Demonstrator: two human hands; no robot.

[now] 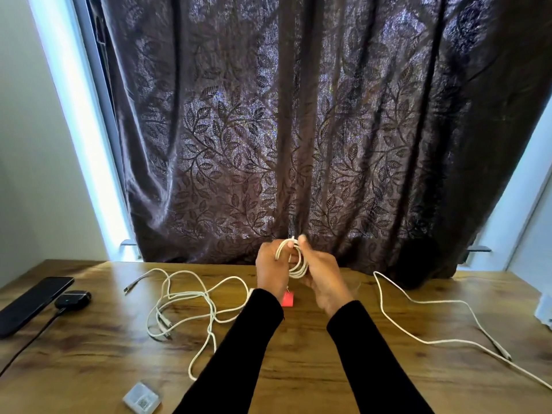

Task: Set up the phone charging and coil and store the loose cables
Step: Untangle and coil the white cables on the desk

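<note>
Holding a small white coil (pixel 294 259) upright between both hands, the person works above the far middle of the desk (pixel 328 369), just in front of the dark leaf-patterned curtain (pixel 298 130). The left hand (pixel 273 268) has its fingers curled round the left side of the loops; the right hand (pixel 321 271) closes on the right side, thumb raised at the top of the ring. Both grips are narrow and on the coil. The ring stands on edge, with its hole facing roughly near and far. A short end pokes up at the top between the hands, so the last tuck probably falls to the right thumb.

Down and left of the hands lies a tangled white cable (pixel 185 303), the nearest loose one, closer to the left hand. Another long white cable (pixel 424 312) trails across the right side, well apart.

At far left a dark phone (pixel 33 303) lies beside a small black charger puck (pixel 72 298). A clear plastic case (pixel 142 398) sits at the near edge; its contents cannot be made out. A red tag (pixel 288 298) shows below the wrists.
</note>
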